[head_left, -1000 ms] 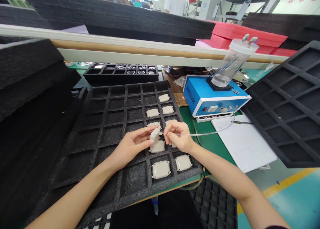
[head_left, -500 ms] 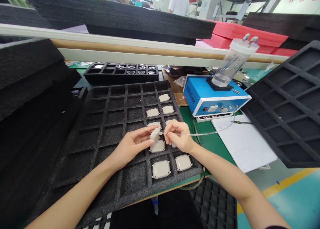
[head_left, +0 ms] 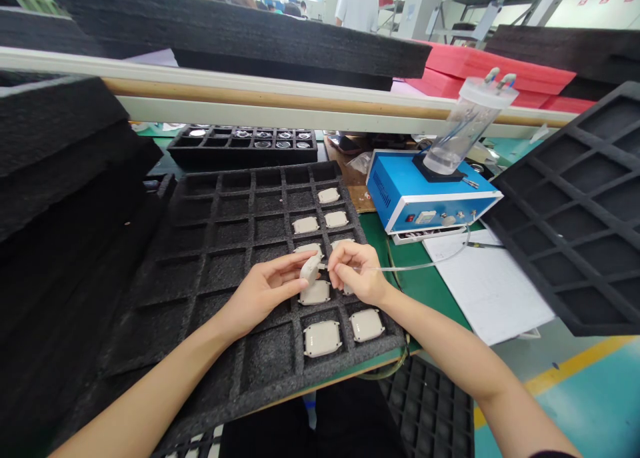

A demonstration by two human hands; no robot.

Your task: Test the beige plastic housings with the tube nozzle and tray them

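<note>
Between the thumb and fingers of my left hand (head_left: 267, 285) is a pale watch case (head_left: 311, 269), tipped up on edge over the black foam tray (head_left: 270, 365). My right hand (head_left: 357, 271) pinches the end of a clear thin tube (head_left: 415, 267), whose light tip meets or nearly meets the side of the case; actual contact is too small to tell. Several matching cases lie flat in the tray's right-hand compartments, among them a near one (head_left: 322, 339) and another beside it (head_left: 367, 325). The tube runs right to a blue machine (head_left: 435, 191).
A clear cylinder (head_left: 463, 125) stands on the machine. White paper with a pen (head_left: 487, 291) lies below it. Black foam trays are stacked at left (head_left: 60, 178), and another leans at right (head_left: 575, 211). Behind is a tray of round metal parts (head_left: 240, 153), under a shelf rail (head_left: 280, 105).
</note>
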